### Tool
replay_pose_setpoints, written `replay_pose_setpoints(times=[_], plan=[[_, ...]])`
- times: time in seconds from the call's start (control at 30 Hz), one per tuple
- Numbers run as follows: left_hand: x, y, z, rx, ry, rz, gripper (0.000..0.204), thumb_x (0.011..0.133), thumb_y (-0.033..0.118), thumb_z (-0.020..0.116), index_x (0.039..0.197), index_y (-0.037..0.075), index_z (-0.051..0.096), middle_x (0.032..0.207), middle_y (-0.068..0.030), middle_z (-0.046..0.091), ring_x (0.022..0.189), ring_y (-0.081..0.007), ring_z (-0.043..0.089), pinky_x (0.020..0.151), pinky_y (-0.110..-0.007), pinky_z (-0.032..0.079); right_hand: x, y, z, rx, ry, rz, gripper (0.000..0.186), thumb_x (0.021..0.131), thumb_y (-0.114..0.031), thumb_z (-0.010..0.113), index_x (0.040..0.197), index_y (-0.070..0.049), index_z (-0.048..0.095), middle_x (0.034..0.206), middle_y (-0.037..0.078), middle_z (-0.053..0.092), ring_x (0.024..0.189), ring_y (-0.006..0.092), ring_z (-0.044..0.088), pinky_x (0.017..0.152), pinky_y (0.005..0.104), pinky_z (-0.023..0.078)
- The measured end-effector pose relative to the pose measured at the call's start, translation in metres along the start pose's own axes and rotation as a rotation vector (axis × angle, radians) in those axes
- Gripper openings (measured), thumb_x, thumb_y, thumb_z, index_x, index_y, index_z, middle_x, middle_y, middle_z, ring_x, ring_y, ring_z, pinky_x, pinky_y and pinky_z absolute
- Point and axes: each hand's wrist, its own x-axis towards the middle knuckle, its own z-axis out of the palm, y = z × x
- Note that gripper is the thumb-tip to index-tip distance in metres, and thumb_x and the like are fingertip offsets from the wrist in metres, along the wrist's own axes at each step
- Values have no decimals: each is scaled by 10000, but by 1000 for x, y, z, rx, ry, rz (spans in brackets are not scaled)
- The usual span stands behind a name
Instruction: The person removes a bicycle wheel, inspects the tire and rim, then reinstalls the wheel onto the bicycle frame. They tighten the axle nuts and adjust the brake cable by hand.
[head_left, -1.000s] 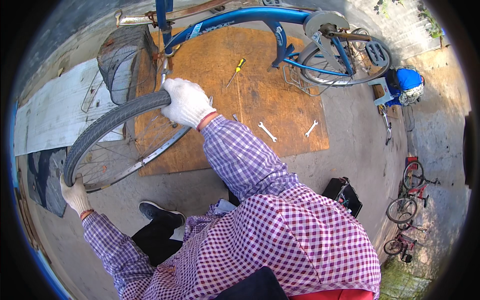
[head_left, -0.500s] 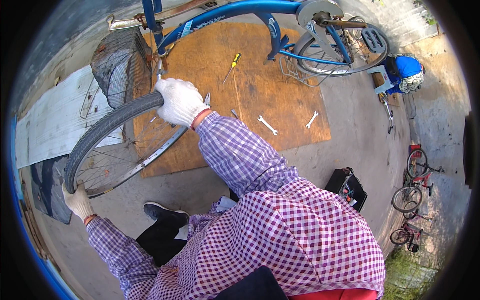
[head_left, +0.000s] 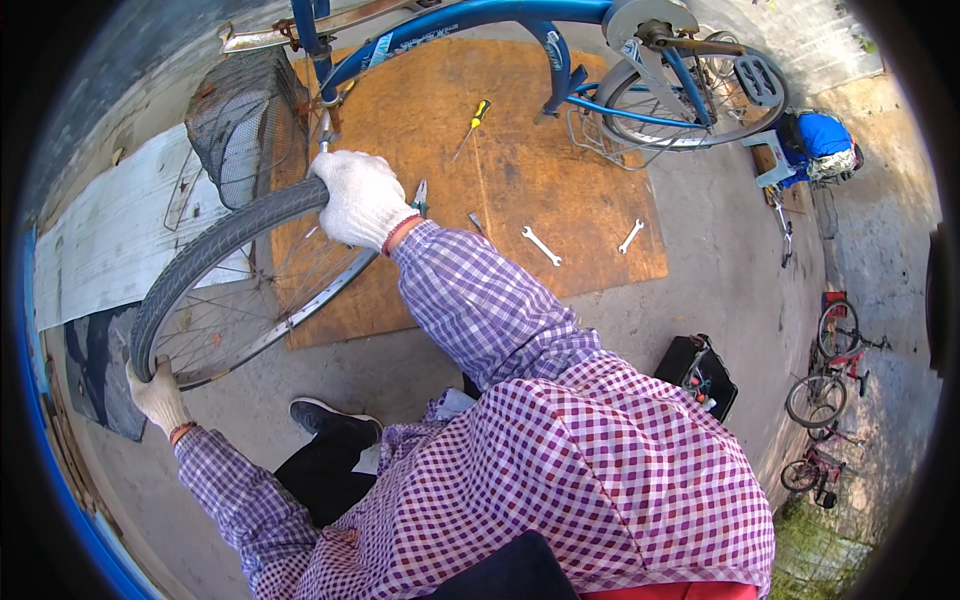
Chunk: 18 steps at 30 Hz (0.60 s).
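Bike wheel [head_left: 205, 252] is held tilted on the left, w/ its right part over the wooden board [head_left: 400, 100]; tyre is grasped by both gloved hands. Far right end of the visible tyre arc is clenched in the right hand [head_left: 360, 198], & near left end is gripped by the left hand [head_left: 158, 398]. Spokes & silver rim are seen under the arc. Just right of the right hand, pliers [head_left: 421, 195] are laid on the board, w/ a yellow & black screwdriver [head_left: 480, 113] farther off & 2 spanners [head_left: 541, 246] [head_left: 631, 236] to the right. Wire basket [head_left: 245, 130] is set far left, blue bike frame [head_left: 450, 18] is stretched along the far side, & black tool case [head_left: 700, 375] is placed near right on concrete
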Motion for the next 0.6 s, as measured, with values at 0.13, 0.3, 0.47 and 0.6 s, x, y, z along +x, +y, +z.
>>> replay_pose_setpoints(times=[0.13,0.3,0.47,0.6], plan=[[4,-6,2,5,13,-4,470,839,75,778,1292,-1,681,1049,-88,753,926,-218,696,898,-340,532,-2,-4,5,19,35,-5,294,777,-49,730,1071,-54,729,1013,189,733,1049,402,696,940,521,506],[6,-15,-2,-44,8,-7,422,838,74,768,1245,-2,685,1013,-74,742,895,-202,681,868,-332,526,-1,-9,12,4,26,-3,304,778,-27,717,1081,-45,728,1035,200,728,1072,408,686,952,518,500],[9,-26,0,-29,-13,-9,492,836,60,760,1311,-23,665,1062,-91,757,928,-209,698,892,-329,532,-3,-12,19,10,63,-14,299,783,-21,712,1081,-47,728,1044,202,726,1072,406,683,953,511,498],[10,-28,0,-41,-13,-23,512,837,62,754,1331,-28,657,1090,-94,760,947,-211,702,905,-323,530,-5,-14,23,-21,103,-28,245,791,-62,709,1036,-55,723,1020,195,725,1034,413,690,927,505,517]])
